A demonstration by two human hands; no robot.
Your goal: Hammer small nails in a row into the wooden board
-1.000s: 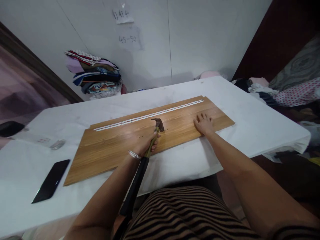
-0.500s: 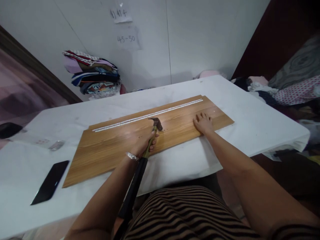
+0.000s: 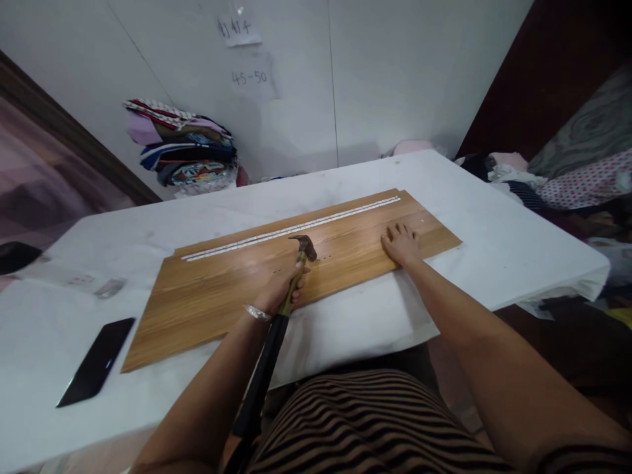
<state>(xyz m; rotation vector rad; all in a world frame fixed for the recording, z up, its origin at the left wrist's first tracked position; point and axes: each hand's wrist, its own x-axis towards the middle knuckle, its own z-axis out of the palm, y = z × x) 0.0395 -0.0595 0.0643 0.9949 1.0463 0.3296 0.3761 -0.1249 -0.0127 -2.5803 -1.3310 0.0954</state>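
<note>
A wood-grain board (image 3: 197,303) lies across the white-covered table, with a white slotted strip (image 3: 291,228) running along its far side. My left hand (image 3: 286,284) is wrapped around the neck of a claw hammer (image 3: 305,247), its head just above or on the middle of the board; I cannot tell which. The long black grip hangs back toward my body. Small dark marks show on the wood beside the head and left of it. Toward the board's right end, my right hand (image 3: 401,245) rests on the surface, fingers spread and slightly bent, holding nothing.
A black phone (image 3: 96,362) lies left of the board on the white table (image 3: 513,243). Behind it is a small clear packet (image 3: 109,288). Folded clothes (image 3: 187,145) are stacked against the wall, and more fabric (image 3: 582,181) is heaped at the right.
The hammer and my left hand have shifted slightly left, uncovering more of the dark marks by the head. My right hand has stayed in place on the board.
</note>
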